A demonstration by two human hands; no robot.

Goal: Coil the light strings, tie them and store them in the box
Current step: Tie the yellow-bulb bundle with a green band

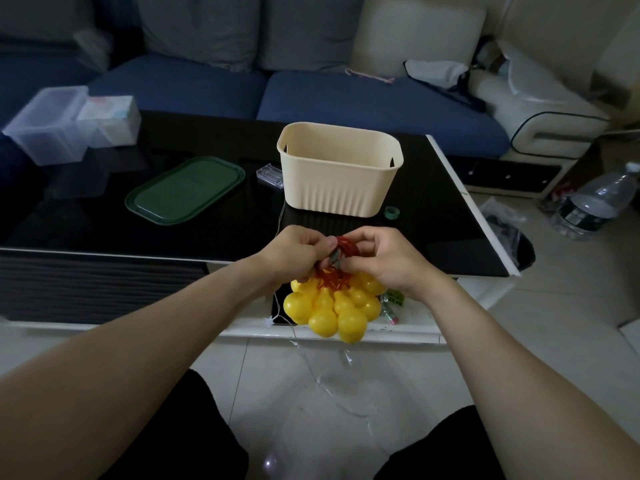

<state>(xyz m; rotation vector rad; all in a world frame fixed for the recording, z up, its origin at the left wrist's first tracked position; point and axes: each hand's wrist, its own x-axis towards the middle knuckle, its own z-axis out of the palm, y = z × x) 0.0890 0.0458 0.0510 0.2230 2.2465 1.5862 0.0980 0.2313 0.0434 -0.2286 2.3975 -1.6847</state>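
Both bare forearms are stretched forward from the lower corners and brought together above the near edge of the table (450, 188). Red loops of the light string (341, 245) are pinched by the curled fingers of the left hand (294, 252) and the right hand (388, 259), which nearly touch. Yellow bulbs (337, 308) are bunched in a cluster hanging just beneath the hands. Behind them, on the black tabletop, the cream box (337, 178) is set upright, with a green lid (185, 188) laid flat to its left.
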